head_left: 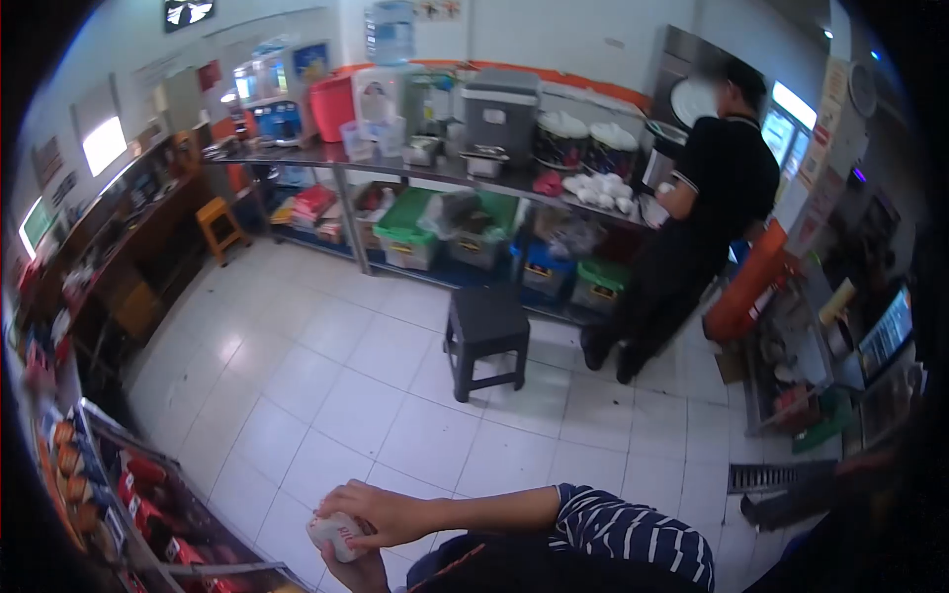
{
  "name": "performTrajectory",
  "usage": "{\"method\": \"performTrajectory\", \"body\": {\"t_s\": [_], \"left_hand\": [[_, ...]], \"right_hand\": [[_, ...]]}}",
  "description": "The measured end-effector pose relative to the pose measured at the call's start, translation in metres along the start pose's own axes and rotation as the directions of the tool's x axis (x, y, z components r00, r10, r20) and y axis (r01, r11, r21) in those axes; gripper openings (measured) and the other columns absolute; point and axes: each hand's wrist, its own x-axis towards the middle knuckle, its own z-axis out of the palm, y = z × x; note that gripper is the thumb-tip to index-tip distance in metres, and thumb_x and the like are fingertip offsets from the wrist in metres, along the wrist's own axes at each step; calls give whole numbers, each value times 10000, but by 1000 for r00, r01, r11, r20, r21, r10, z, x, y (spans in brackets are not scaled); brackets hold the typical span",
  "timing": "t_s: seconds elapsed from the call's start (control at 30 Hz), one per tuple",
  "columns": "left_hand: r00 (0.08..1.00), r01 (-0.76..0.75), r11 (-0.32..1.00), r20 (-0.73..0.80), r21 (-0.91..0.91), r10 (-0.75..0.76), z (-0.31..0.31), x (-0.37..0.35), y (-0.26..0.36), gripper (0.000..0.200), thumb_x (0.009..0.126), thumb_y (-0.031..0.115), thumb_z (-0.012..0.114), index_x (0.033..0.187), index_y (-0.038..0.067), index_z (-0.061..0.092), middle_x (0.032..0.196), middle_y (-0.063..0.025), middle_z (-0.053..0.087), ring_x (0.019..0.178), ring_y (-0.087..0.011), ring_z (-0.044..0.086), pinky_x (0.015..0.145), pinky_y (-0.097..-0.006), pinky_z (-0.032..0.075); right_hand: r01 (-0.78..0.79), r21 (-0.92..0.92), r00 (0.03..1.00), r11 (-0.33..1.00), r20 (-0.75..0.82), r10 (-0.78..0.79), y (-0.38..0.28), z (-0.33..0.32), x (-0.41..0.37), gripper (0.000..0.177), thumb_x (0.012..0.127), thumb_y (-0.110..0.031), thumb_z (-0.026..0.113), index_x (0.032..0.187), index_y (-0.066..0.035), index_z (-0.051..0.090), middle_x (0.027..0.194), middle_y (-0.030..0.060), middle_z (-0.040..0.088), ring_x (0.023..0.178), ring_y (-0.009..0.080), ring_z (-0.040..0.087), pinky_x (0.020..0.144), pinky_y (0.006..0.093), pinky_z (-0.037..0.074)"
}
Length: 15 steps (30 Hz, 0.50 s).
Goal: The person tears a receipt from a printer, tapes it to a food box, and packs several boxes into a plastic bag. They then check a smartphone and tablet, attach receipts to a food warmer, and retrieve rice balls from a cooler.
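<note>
Mostly hidden: red-printed object (332,536) near the bottom edge, right hand (384,514) curled over it, left hand (358,571) beneath cut off, grip unclear; long axis and heading unreadable.

One black plastic stool (484,336), one orange wooden stool (219,225), two round white-lidded pots (561,138) (613,148), one red plastic bin (333,107), one clear water bottle (388,32) and one small white red-marked object (334,535) are counted.

I'm seeing glossy floor tiles (326,395), matt black plastic stool (486,336), shiny steel counter (395,166), striped cloth sleeve (633,539), smooth white packet (334,536).
</note>
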Motion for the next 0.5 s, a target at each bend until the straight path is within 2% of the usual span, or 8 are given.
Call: {"method": "performTrajectory", "body": {"t_s": [0.03,0.13,0.2,0.27,0.33,0.37,0.4,0.5], "left_hand": [[935,291,649,66,-703,-349,10,20,-22,442,852,198,560,1200,-20,395,1138,-163,497,1003,-279,533,868,-392,458],[875,440,275,339,-855,-346,43,82,-38,564,801,271,609,1223,-24,378,1165,-183,486,1041,-315,514,877,-440,449],[890,437,366,336,-822,-309,56,135,-76,652,767,350,625,1266,28,355,1215,-197,451,1097,-313,481,898,-476,426],[885,422,357,294,-833,-360,86,194,-84,673,740,340,654,1273,54,359,1222,-195,450,1086,-320,487,916,-476,414],[860,414,335,242,-846,-449,122,261,-95,567,789,327,569,1274,105,377,1241,-144,447,1100,-307,480,878,-474,436],[839,422,354,212,-834,-501,131,292,-96,517,814,320,526,1274,130,386,1251,-118,446,1107,-300,477,858,-473,448],[896,389,516,183,-764,-404,156,320,-97,520,802,361,535,1249,124,414,1230,-108,472,1103,-263,483,845,-437,452],[860,480,472,290,-739,-420,256,408,-96,525,791,383,540,1237,131,422,1214,-98,480,1086,-259,488,845,-437,450]], "right_hand": [[-3,6,998,1000,-63,4,14,-16,-3,506,702,-154,663,1150,-35,461,1117,136,467,1051,310,424,915,396,363],[-4,-81,992,997,-123,-6,55,-75,-13,523,745,-195,654,1197,-48,435,1179,140,436,1109,299,396,929,388,358],[136,-109,988,985,-63,-143,81,-133,-13,539,787,-237,637,1241,-55,411,1176,132,458,1084,246,439,893,359,383],[-36,384,981,923,191,-42,65,-217,-13,548,803,-234,625,1265,-49,394,1026,92,548,928,186,523,817,318,415],[-115,660,984,743,176,-4,87,-278,-14,536,830,-241,604,1284,-55,389,817,38,592,728,120,543,700,246,436],[-148,645,989,750,76,130,99,-310,-15,512,836,-226,599,1276,-54,400,827,44,595,744,114,548,711,244,440],[-178,624,967,761,-33,253,118,-339,-18,488,843,-211,594,1267,-53,412,837,50,598,761,109,553,721,242,443],[-311,440,572,843,-622,536,235,-384,-66,408,840,-85,567,1225,-36,441,877,62,589,813,111,574,740,260,476]]}}
